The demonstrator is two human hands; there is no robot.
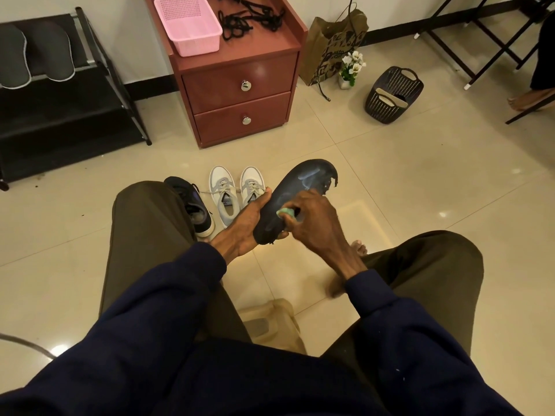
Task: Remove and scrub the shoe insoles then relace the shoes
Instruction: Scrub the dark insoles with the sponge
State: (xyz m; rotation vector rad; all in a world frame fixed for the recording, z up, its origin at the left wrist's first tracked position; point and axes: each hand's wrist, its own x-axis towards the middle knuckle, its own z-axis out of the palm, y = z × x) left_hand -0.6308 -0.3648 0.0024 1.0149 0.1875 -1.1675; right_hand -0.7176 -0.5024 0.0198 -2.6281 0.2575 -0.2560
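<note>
My left hand [243, 223] grips a dark insole [303, 184] from below near its heel end, holding it tilted up above the floor between my knees. Pale soapy streaks mark the insole's surface. My right hand [318, 223] pinches a small green sponge [285, 212] and presses it against the insole's lower half. On the floor behind stand a pair of white and grey sneakers [223, 196] with laces in, and one dark shoe [192, 205] partly hidden by my left knee.
A red two-drawer cabinet [240, 85] holds a pink basket [187, 24] and loose black laces [249, 19]. A black shoe rack [60, 85] carries two insoles. A black basket [393, 94], a paper bag [333, 46] and a small flower pot [351, 67] stand on the tiles.
</note>
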